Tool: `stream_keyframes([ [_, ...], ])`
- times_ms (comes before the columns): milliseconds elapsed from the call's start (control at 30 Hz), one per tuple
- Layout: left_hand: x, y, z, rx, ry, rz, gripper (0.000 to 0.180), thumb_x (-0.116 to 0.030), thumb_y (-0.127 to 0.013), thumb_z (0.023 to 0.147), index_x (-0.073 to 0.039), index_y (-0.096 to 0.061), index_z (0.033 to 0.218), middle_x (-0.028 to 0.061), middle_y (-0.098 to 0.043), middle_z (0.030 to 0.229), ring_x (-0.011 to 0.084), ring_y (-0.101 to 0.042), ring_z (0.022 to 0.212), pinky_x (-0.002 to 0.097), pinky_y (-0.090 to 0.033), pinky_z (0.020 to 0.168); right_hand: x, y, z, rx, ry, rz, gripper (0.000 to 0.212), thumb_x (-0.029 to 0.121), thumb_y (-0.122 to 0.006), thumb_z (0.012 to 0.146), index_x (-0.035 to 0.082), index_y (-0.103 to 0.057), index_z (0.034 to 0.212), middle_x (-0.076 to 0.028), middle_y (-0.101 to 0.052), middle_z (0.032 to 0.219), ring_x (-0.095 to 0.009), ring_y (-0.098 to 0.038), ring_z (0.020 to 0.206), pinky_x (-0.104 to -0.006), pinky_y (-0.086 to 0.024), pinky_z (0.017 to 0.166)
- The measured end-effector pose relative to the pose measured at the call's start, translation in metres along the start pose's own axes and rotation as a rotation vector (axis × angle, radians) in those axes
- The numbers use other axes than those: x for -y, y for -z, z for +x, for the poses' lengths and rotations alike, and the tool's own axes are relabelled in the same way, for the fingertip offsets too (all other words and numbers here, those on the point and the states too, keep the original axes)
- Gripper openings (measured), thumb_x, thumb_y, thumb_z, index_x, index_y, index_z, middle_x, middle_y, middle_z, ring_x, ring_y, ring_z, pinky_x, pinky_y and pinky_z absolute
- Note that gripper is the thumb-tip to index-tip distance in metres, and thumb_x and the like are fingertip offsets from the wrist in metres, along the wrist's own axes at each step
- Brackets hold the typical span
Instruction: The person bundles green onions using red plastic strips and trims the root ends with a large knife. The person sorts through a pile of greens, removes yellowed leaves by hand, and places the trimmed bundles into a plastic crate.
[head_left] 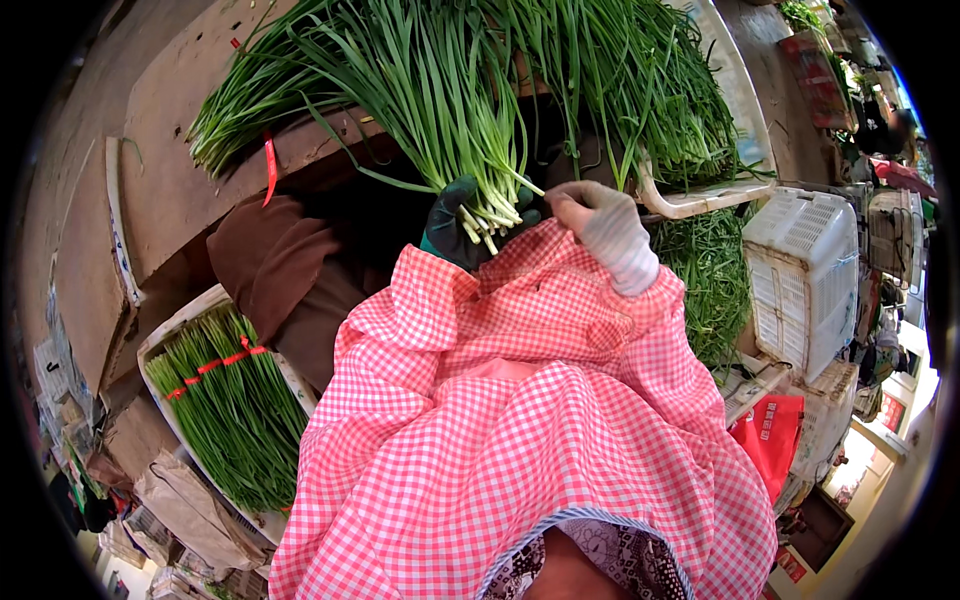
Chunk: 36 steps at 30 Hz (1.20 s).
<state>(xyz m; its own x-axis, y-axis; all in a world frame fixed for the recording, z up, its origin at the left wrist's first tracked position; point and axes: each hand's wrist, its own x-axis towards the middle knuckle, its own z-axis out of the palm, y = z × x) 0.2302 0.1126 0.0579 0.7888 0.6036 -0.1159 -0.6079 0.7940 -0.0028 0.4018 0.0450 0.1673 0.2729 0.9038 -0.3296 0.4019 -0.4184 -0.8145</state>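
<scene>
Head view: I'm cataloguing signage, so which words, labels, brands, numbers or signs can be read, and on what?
Red bag, right: pale printed characters, not copied here.
Red panel, far right: any marks too small to read.
Held greens: no writing visible.

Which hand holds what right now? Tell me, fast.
Left hand: closed around a bunch of green stalks near their pale ends.
Right hand: closed in a pinch, apparently on the end of a single pale stalk.
</scene>
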Motion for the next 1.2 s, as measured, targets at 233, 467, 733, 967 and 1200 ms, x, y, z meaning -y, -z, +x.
stream_keyframes([
  [233,0.010,0.039,0.010,-0.185,-0.063,-0.126,0.032,-0.017,-0.057,0.083,0.003,-0.053,0.108,0.0190,-0.059,0.104,0.0327,-0.059,0.094,0.0461,-0.048,0.086,0.017,-0.042,0.007,0.046,0.217,-0.280,0.014,0.012,-0.060,0.076,0.001,-0.065,0.081,-0.012,-0.063,0.073,-0.024,-0.062,0.068,-0.0314,-0.049,0.063],
  [467,0.002,0.022,0.005,-0.175,0.029,0.163,0.042,-0.015,-0.055,0.082,0.004,-0.047,0.119,0.0200,-0.059,0.107,0.0302,-0.059,0.098,0.0470,-0.045,0.090,0.003,-0.039,0.006,0.262,0.703,-0.683,0.011,0.014,-0.060,0.077,0.004,-0.063,0.074,-0.012,-0.061,0.069,-0.024,-0.060,0.060,-0.0334,-0.046,0.053],
  [733,-0.007,-0.002,0.004,-0.121,0.141,-0.055,0.039,-0.015,-0.054,0.084,0.002,-0.049,0.118,0.0177,-0.058,0.111,0.0294,-0.060,0.098,0.0503,-0.043,0.093,-0.003,-0.056,-0.014,0.391,0.928,-0.754,0.012,0.011,-0.057,0.077,0.007,-0.062,0.087,-0.005,-0.059,0.072,-0.018,-0.059,0.061,-0.0303,-0.045,0.049],
  [967,-0.002,-0.002,0.003,-0.221,0.131,-0.054,0.040,-0.017,-0.056,0.083,0.001,-0.050,0.118,0.0172,-0.059,0.110,0.0286,-0.061,0.095,0.0462,-0.051,0.084,0.007,-0.066,0.007,0.424,0.771,-0.663,0.010,0.013,-0.060,0.078,0.004,-0.063,0.082,-0.011,-0.063,0.073,-0.021,-0.062,0.063,-0.0286,-0.048,0.056],
  [1200,-0.009,0.011,-0.001,-0.221,0.152,0.193,0.035,-0.012,-0.058,0.080,0.008,-0.053,0.109,0.0172,-0.062,0.100,0.0238,-0.064,0.080,0.0371,-0.055,0.075,0.013,-0.017,0.003,0.204,-0.231,-0.071,0.023,0.021,-0.064,0.076,-0.002,-0.065,0.079,-0.006,-0.063,0.067,-0.010,-0.057,0.065,-0.0262,-0.047,0.062],
])
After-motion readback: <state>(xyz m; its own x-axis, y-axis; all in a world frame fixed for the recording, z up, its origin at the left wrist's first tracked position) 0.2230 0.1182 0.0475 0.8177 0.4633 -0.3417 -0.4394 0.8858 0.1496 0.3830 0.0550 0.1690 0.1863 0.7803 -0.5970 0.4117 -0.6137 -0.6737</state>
